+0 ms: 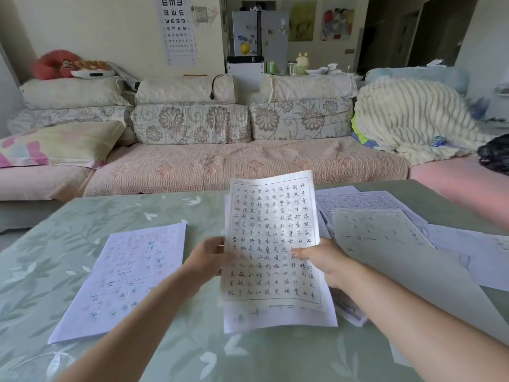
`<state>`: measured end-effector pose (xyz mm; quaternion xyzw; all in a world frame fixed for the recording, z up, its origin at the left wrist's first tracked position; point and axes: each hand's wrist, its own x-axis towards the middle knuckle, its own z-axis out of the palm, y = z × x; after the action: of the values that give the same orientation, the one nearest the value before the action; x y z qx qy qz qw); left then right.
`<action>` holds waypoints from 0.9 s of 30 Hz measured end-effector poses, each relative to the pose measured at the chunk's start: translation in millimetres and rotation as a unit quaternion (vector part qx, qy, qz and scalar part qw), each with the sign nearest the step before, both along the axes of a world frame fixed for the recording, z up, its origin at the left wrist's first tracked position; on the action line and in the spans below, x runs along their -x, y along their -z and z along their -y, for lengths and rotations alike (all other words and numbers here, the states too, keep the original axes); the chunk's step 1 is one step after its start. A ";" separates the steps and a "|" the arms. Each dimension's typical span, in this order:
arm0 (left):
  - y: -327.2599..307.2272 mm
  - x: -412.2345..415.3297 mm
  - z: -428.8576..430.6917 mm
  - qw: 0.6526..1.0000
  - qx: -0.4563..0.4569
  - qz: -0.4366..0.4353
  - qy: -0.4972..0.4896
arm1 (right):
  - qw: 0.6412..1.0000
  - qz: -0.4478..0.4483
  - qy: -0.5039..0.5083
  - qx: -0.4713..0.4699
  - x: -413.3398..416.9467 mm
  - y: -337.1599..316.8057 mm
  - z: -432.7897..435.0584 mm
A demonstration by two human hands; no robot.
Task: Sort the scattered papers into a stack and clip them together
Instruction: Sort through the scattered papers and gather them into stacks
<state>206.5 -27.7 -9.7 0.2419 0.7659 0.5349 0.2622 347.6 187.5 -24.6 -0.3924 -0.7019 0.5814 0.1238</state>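
Holding the calligraphy sheet raised over the table, we pinch its left edge in our left hand, its right edge in our right hand; loose papers lie alongside.

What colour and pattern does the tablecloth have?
The tablecloth is pale green with white leaves, best seen in the head view.

Floral sofa w/ pink cover along cream wall; eye chart above, fridge behind. Striped blanket at rt, pastel pillow left. Green leaf-print table in front.
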 end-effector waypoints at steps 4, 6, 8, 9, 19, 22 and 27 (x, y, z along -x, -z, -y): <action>16.9 2.3 -42.7 0.972 0.126 -0.193 0.054 | 0.998 0.030 0.051 -0.010 -22.6 -1.0 -41.6; 27.8 7.8 -64.2 0.950 0.172 -0.253 0.069 | 0.997 0.041 0.069 0.002 -31.9 1.1 -58.1; 35.4 15.3 -81.8 0.925 0.208 -0.312 0.068 | 0.995 0.054 0.082 0.004 -38.8 4.1 -70.5; 37.6 19.1 -89.2 0.909 0.221 -0.348 0.067 | 0.994 0.058 0.088 0.008 -41.1 6.8 -76.6; 57.9 40.5 -105.5 0.808 0.366 -0.459 0.053 | 0.987 0.088 0.135 -0.006 -43.9 6.5 -100.5; 54.7 28.0 -104.0 0.781 0.366 -0.504 0.046 | 0.988 0.088 0.130 -0.008 -42.4 2.7 -94.0; 55.1 7.4 -87.4 0.842 0.318 -0.430 0.064 | 0.990 0.060 0.130 0.010 -42.8 -3.6 -76.6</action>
<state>199.0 59.7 -64.8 0.3996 0.9126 0.0863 0.0022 390.3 264.1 -21.0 -0.5162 -0.6450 0.5426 0.1521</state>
